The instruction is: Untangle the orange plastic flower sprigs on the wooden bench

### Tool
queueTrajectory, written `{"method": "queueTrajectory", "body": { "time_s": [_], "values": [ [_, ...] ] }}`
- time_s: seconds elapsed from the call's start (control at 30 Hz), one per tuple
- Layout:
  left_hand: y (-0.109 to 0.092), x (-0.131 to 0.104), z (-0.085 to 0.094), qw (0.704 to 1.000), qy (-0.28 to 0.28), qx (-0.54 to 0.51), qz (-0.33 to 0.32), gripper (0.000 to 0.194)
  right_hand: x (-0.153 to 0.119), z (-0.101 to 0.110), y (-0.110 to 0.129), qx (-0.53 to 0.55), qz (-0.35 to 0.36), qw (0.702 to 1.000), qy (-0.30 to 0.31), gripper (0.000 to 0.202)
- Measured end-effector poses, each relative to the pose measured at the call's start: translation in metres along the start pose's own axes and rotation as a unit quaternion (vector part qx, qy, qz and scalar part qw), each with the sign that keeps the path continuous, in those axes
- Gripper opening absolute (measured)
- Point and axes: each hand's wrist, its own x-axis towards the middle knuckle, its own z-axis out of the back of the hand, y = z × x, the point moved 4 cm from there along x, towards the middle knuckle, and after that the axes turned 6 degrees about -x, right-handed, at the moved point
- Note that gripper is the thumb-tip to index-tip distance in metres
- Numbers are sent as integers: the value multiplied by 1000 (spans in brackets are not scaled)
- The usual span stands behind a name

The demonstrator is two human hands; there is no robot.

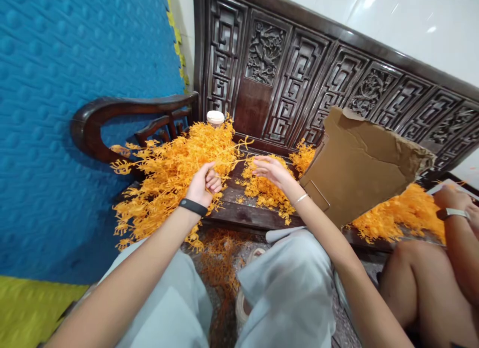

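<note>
My left hand [205, 184] is closed, with the thin stem of a branched orange plastic piece at its fingers. It is in front of a large heap of orange plastic sprigs [168, 183]. From there an orange strand [234, 162] stretches toward my right hand [272, 171]. That hand is open, its fingers extended to the left, near the strand's end; whether they touch cannot be seen. Below it lies a smaller pile of short orange pieces [262, 184] on the dark wooden bench seat [243, 216].
A brown cardboard box [362, 163] stands tilted right of my right arm. Beyond it are more orange pieces [400, 216] and another person's hand [452, 198]. A white-lidded container [215, 118] sits behind the heap. Orange scraps [220, 268] litter the floor. A carved backrest [258, 98] rises behind.
</note>
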Motion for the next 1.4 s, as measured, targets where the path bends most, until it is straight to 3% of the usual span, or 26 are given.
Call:
{"method": "queueTrajectory", "body": {
  "time_s": [0.1, 0.27, 0.47, 0.63, 0.97, 1.23, 1.4],
  "values": [
    [3, 3, -1, 1000, 0, -1, -3, 49, -1, 4, -7, 21, -10, 1000, 10, 29],
    [11, 7, -5, 1000, 1, 5, 6, 49, -3, 14, -8, 24, -10, 1000, -9, 13],
    [22, 10, -12, 1000, 11, 21, 19, 47, -3, 13, -16, 12, -10, 999, -35, 13],
    [25, 12, -13, 999, 9, 26, 20, 46, -1, 17, -17, 37, 25, 995, -94, 16],
    [25, 9, -13, 999, -15, 46, 11, 46, 3, 45, -13, -21, 79, 982, -169, 16],
    [48, -15, -30, 995, 16, 85, 46, 45, 11, 58, 2, -77, 115, 952, -273, 19],
    [61, -20, -35, 993, 25, 61, 96, 46, 29, 56, 2, -102, 145, 931, -320, 23]
  ]
}}
